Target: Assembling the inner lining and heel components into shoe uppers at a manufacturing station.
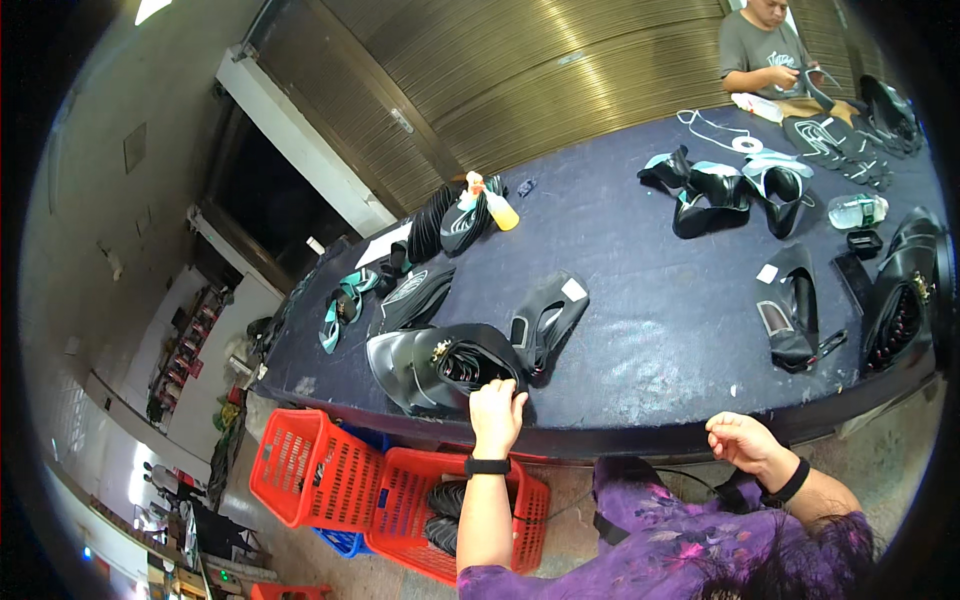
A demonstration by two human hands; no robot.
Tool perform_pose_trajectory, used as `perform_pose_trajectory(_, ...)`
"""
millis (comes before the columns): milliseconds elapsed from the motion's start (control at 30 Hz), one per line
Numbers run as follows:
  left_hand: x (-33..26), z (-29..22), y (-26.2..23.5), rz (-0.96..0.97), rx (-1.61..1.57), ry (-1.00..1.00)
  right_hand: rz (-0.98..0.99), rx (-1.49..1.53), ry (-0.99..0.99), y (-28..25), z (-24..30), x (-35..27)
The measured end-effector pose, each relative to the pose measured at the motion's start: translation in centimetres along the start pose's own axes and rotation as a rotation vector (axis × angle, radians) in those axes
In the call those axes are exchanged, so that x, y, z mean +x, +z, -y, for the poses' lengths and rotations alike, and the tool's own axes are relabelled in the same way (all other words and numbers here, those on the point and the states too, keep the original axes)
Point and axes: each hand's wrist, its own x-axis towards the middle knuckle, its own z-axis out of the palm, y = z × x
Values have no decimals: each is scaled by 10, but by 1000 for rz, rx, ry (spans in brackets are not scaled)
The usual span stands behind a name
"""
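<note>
My left hand [495, 412] is at the table's front edge, with its fingers closed over the rim of a stack of glossy black shoe uppers [402, 370]. A gold ornament shows at the stack's opening, where several layers nest inside one another. Just right of this stack lies a flat black shoe upper [548, 325] with a white label. My right hand [742, 440] hangs apart from everything in front of the table edge, its fingers curled together; whatever they may hold is too small to make out.
Red plastic baskets [318, 470] stand on the floor at left, one with black pieces inside. On the dark table [640, 330] are more uppers [712, 195], a spray bottle [502, 212], a clear bottle [857, 211] and a tape roll [746, 144]. A co-worker [765, 55] handles a piece at far right.
</note>
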Motion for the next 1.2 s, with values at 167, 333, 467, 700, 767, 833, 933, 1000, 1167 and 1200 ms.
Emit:
perform_pose_trajectory(167, 2, 18, 10, 130, 91, -32, 19, -29, -1, -2, -6, -2)
perform_pose_trajectory(333, 4, 18, 5, 293, 304, -196, -48, -52, -11, -14, -8, -9)
perform_pose_trajectory(467, -21, 35, -15, 382, 402, -252, -77, -19, 0, -25, -11, -13)
perform_pose_trajectory(700, -11, 28, 6, 38, 355, -121, -82, -90, 46, -23, -13, -9)
perform_pose_trajectory(767, 0, 36, 16, 34, 370, -166, 0, -170, -6, -11, -4, -6)
perform_pose_trajectory(833, 16, 37, 27, 48, 475, -197, 30, -287, -84, 1, 15, -12)
perform_pose_trajectory(933, 50, 2, 13, 187, 550, -164, -15, -664, -349, -4, 43, -22)
perform_pose_trajectory(1000, 70, -30, -7, 58, 371, 22, -222, -1494, -726, -9, 67, -36)
perform_pose_trajectory(1167, 159, -119, 2, 3, 154, 407, -579, -1885, -976, -59, 81, -34)
perform_pose_trajectory(1200, 179, -137, 12, 22, 157, 424, -589, -1886, -1041, -65, 80, -33)
